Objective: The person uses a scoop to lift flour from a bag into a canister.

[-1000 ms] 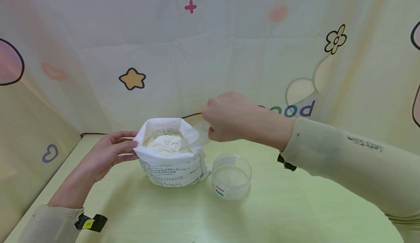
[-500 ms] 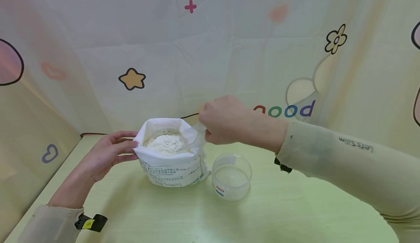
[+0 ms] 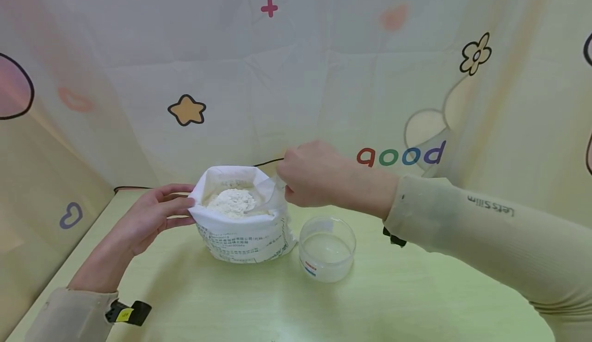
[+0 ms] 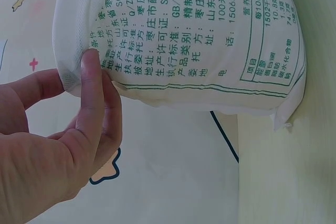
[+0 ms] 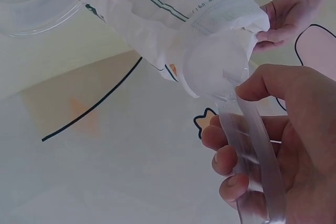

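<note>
A white bag point(image 3: 245, 242) with green print and a folded-down rim stands upright, holding white flour point(image 3: 233, 202). My left hand point(image 3: 154, 213) pinches its left rim; in the left wrist view, the thumb and fingers meet at the edge of the bag point(image 4: 173, 30). My right hand point(image 3: 316, 174) is just right of the bag's mouth. In the right wrist view, that hand point(image 5: 283, 129) grips the handle of a clear plastic scoop point(image 5: 212, 69). The scoop's bowl dips over the rim into the bag, its front edge hidden there.
A round clear container point(image 3: 327, 267) with a small label stands on the pale table point(image 3: 222, 301), right of the bag. Behind the table hangs a printed curtain point(image 3: 300, 85), with a dark cord point(image 3: 131, 188) along its foot.
My right hand has moved left and slightly down, carrying the scoop further into the bag. The left hand keeps its hold on the rim; bag and container stay in place.
</note>
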### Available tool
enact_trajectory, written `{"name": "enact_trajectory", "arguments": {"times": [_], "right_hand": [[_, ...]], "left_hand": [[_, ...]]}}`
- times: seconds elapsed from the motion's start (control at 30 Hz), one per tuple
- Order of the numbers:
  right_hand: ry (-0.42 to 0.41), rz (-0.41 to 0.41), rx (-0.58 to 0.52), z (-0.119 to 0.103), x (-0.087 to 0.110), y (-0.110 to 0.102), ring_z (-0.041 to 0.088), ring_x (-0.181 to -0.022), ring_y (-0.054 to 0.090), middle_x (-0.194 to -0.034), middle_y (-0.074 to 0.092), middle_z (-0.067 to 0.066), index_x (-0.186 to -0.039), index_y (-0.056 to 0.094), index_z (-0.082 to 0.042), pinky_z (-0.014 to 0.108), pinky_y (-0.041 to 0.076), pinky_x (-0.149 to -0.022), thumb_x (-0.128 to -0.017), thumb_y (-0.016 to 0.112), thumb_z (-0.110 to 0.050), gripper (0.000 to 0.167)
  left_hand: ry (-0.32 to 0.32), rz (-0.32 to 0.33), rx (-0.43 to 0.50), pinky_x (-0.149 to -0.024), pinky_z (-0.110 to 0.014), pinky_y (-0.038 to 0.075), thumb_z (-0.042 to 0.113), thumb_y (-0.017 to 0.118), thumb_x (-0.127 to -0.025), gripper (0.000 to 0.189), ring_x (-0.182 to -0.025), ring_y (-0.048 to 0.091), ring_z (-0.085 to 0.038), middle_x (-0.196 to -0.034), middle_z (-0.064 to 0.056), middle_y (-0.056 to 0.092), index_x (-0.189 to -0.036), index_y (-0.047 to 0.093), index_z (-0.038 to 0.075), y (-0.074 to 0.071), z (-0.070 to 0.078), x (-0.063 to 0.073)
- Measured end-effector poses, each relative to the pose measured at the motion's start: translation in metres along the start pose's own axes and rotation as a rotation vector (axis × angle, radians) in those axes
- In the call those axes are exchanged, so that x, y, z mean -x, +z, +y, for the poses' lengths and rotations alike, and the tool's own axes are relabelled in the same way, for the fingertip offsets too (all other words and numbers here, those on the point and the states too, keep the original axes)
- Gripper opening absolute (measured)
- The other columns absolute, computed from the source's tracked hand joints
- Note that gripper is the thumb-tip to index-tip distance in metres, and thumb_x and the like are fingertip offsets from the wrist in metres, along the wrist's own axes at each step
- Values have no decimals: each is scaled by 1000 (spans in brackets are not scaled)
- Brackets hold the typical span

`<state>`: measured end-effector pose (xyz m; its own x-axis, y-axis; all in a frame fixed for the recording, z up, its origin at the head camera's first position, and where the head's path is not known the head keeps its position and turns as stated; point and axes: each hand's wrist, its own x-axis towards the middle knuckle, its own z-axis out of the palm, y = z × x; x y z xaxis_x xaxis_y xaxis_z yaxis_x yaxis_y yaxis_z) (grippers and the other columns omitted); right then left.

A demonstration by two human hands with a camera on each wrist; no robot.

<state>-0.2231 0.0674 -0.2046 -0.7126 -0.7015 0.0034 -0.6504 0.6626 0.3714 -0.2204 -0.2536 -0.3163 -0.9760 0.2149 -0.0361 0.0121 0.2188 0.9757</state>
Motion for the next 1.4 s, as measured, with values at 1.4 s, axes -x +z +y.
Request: {"name": "enact_trajectory", "arguments": {"times": [1.4], "right_hand": [[-35,59,20,-23,-23,21,16,-62,44,-70,55,-2,-78,61,-14,24,34,-45,-94,58,-15,16]], "left_hand": [[-6,-9,-6,-90,-37,59,19,65,-103,59,-100,70,-19,-128,-16,59,-147,39,-9,0,2,1]]}}
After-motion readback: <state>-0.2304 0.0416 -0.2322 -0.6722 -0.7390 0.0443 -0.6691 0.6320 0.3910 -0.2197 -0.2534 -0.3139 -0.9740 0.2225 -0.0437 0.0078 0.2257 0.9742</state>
